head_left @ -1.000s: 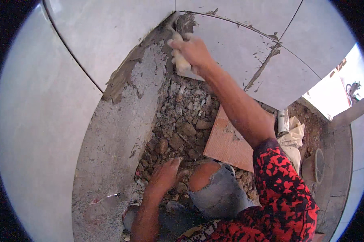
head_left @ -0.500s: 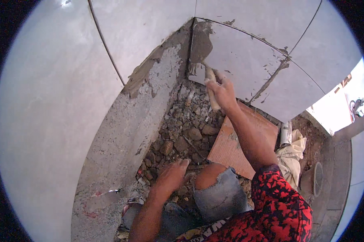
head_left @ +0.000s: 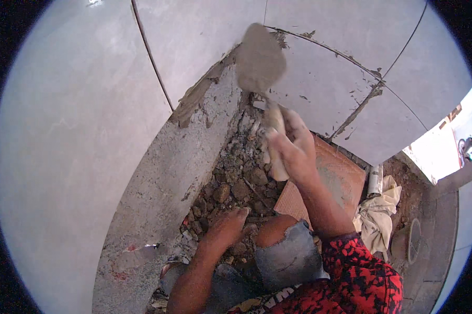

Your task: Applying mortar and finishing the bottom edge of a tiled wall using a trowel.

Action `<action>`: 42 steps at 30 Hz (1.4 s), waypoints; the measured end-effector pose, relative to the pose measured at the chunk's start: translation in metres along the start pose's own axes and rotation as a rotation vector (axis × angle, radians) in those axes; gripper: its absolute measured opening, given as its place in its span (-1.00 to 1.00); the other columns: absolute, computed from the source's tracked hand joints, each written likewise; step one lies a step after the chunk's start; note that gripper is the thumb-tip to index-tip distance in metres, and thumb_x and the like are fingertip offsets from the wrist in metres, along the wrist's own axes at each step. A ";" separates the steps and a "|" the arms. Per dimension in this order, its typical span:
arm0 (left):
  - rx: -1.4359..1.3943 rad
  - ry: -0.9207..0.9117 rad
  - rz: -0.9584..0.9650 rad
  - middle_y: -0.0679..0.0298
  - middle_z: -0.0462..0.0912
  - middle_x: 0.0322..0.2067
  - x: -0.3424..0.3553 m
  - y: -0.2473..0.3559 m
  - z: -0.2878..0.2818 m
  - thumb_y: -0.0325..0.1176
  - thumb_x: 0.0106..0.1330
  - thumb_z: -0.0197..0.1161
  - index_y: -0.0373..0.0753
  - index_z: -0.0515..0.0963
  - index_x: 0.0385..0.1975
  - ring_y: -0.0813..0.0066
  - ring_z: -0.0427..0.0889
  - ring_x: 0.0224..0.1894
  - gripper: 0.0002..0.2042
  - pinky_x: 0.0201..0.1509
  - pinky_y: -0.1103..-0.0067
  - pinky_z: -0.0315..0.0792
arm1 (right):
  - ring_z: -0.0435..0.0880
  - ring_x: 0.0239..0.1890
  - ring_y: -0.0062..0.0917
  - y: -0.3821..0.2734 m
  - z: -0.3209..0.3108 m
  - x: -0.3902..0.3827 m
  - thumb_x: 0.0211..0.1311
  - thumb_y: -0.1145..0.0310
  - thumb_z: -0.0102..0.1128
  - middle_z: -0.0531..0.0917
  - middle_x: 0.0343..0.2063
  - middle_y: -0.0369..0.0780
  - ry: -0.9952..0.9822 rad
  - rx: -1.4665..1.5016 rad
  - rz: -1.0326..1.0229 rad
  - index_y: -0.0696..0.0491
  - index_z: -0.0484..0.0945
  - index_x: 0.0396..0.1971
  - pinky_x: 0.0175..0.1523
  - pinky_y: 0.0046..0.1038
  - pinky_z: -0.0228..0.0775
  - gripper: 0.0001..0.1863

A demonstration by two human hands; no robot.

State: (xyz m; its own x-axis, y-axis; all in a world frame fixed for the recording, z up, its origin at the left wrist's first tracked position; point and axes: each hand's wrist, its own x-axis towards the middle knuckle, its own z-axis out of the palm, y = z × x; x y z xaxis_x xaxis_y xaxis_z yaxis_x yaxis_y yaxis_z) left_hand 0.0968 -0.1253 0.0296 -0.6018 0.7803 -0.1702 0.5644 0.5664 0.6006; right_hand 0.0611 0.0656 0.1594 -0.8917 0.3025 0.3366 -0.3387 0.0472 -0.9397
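My right hand grips the pale handle of a trowel, whose mortar-smeared blade is raised at the inside corner, in front of the white wall tile and the rough cement band. My left hand is low over the rubble beside my knee in torn jeans, its fingers curled; whether anything is in them is hidden.
An orange tile lies right of the rubble. Behind it are a pale pipe and cream cloth. A round container stands at the right, below a bright opening. Large white tiles cover the left wall.
My right hand has drawn down and toward me, away from the corner, and the trowel's blade now shows broad side up. My left hand has shifted slightly in the picture.
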 end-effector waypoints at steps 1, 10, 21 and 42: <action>-0.001 0.002 0.000 -0.13 0.44 -0.16 -0.001 0.001 -0.002 -0.15 0.18 0.10 -0.42 0.33 -0.09 -0.07 0.45 -0.11 -0.55 -0.04 0.26 0.35 | 0.50 -0.47 -0.58 0.004 -0.005 0.000 0.08 0.37 0.11 0.49 -0.44 -0.19 -0.002 0.000 -0.001 0.24 0.25 -0.02 -0.48 -0.55 0.40 -0.52; -0.009 -0.045 -0.032 -0.13 0.40 -0.09 -0.001 0.010 -0.007 -0.11 0.21 0.05 -0.41 0.29 -0.03 -0.03 0.39 -0.01 -0.51 0.04 0.29 0.32 | 0.44 -0.60 -0.62 0.037 -0.071 0.042 0.11 0.38 0.01 0.44 -0.39 -0.25 0.044 -0.101 0.262 0.18 0.22 0.05 -0.61 -0.61 0.33 -0.52; 0.045 -0.130 -0.060 -0.07 0.35 0.02 0.004 0.009 -0.009 -0.07 0.21 0.03 -0.42 0.28 0.01 0.05 0.35 0.06 -0.47 0.13 0.37 0.24 | 0.50 -0.25 -0.48 0.089 -0.099 -0.005 0.05 0.30 0.11 0.50 -0.23 -0.17 -0.013 -0.303 0.138 0.24 0.32 -0.03 -0.13 -0.48 0.36 -0.51; 0.006 -0.163 -0.078 -0.13 0.33 0.01 0.005 0.012 -0.009 -0.03 0.20 0.03 -0.43 0.28 -0.03 0.02 0.31 0.09 -0.45 0.13 0.28 0.23 | 0.50 -0.32 -0.30 0.101 -0.083 0.110 -0.02 0.23 0.16 0.54 -0.29 -0.01 0.125 -0.776 -0.135 0.20 0.33 -0.01 -0.19 -0.35 0.32 -0.44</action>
State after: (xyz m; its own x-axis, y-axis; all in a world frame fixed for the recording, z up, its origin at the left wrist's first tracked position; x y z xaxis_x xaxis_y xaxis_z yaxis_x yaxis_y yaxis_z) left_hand 0.0951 -0.1175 0.0431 -0.5446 0.7666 -0.3403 0.5233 0.6276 0.5764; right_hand -0.0465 0.1826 0.0961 -0.8019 0.3498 0.4844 -0.0945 0.7262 -0.6809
